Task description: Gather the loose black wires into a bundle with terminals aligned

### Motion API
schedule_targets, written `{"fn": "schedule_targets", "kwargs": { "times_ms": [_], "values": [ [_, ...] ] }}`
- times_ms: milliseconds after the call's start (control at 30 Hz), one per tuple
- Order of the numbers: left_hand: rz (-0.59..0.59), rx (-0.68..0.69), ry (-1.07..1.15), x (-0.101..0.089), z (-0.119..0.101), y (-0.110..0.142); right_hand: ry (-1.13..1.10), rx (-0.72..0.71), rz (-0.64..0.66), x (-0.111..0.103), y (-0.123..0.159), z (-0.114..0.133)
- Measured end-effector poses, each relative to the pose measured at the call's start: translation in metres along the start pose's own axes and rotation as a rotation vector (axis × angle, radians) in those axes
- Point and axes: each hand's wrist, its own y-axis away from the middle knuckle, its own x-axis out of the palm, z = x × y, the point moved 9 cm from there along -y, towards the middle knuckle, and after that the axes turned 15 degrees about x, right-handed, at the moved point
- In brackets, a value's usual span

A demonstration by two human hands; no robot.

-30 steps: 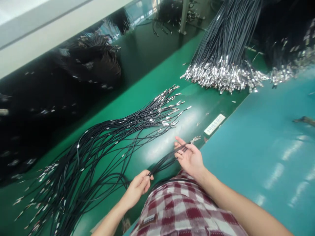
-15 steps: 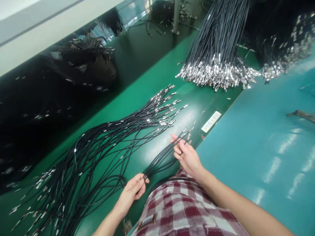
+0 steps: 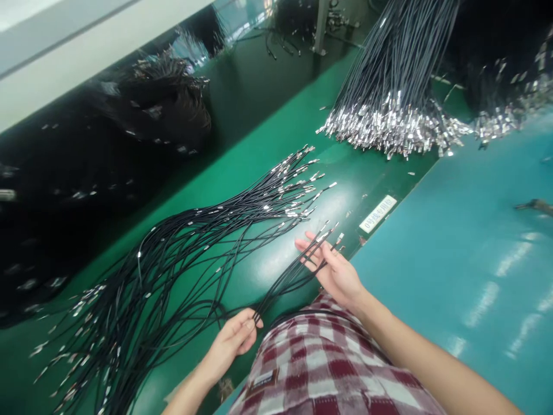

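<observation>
My left hand is closed round a small bunch of black cables, gripping them between thumb and fingers near my apron. Farther right, the same cables cross the fingers of my right hand, with its thumb over them. Its fingers are loosely extended beneath the bunch. Small metal terminals on the cable ends stick out past this hand. Just left of both hands, a larger loose pile of black cables with metal ends lies on the green table.
A thick bundle of cables with many shiny terminals lies at the far right. Dark cable heaps sit in shadow at left, below a pale ledge. A white label is stuck near the table edge, beside the blue-green floor.
My right hand's fingers have straightened and spread a little under the cables. The cables still run from my left hand to my right. The view has shifted slightly.
</observation>
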Motion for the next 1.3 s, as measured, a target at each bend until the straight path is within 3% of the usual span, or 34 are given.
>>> {"fn": "schedule_targets", "kwargs": {
  "times_ms": [100,200,267,333,400,467,600,700,900,1100,1300],
  "values": [
    [0.038,0.044,-0.268,0.009,0.008,-0.002,-0.029,-0.011,-0.046,-0.009,-0.003,-0.011],
    [0.121,0.029,-0.720,0.018,0.015,-0.015,-0.084,0.026,-0.223,-0.047,-0.013,-0.038],
    [0.208,0.026,-0.892,0.020,0.010,-0.036,-0.129,0.103,-0.343,-0.076,-0.020,-0.058],
    [0.155,0.116,-0.972,0.005,-0.012,-0.067,-0.158,0.153,-0.358,-0.092,-0.026,-0.069],
    [-0.045,0.247,-1.090,-0.024,-0.045,-0.097,-0.158,0.165,-0.293,-0.094,-0.031,-0.068],
    [-0.149,0.307,-1.253,-0.046,-0.063,-0.122,-0.162,0.180,-0.248,-0.090,-0.033,-0.065],
    [-0.057,0.322,-1.393,-0.054,-0.053,-0.149,-0.244,0.220,-0.279,-0.086,-0.034,-0.064],
    [-0.032,0.401,-1.215,-0.043,-0.044,-0.137,-0.255,0.238,-0.308,-0.087,-0.035,-0.066],
    [-0.063,0.427,-0.694,-0.024,-0.032,-0.081,-0.199,0.320,-0.344,-0.083,-0.037,-0.065],
    [0.065,0.364,-0.770,-0.006,-0.022,-0.046,-0.165,0.278,-0.281,-0.065,-0.047,-0.050],
    [0.187,0.327,-0.868,0.007,-0.010,-0.024,-0.009,0.238,-0.485,-0.081,-0.048,-0.049]
  ]
}}
